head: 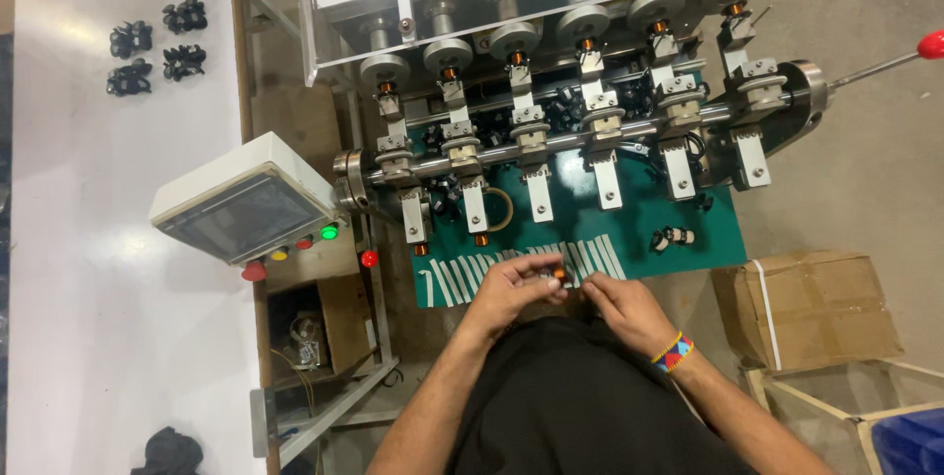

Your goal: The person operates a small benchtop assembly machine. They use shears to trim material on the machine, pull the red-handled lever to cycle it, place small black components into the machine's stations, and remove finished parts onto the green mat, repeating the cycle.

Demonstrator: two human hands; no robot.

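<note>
My left hand (513, 288) is closed around a small copper-wound coil (558, 271) at the near edge of a green mat (688, 214). Close to its right, my right hand (621, 306), with a beaded band on the wrist, pinches something tiny at the coil's end; I cannot tell what. Just beyond my fingers lie several white strips (472, 273) on the mat. Above them a multi-spindle winding machine (580, 91) carries a row of coils on its spindles. One loose coil (482, 239) and a small white part (673, 236) rest on the mat.
A grey control box (246, 202) with coloured buttons stands at the left. Black plastic parts (155, 45) lie on a white table (108, 268). A red-knobbed lever (929, 44) sticks out at the right. A cardboard box (806, 310) sits on the floor at the right.
</note>
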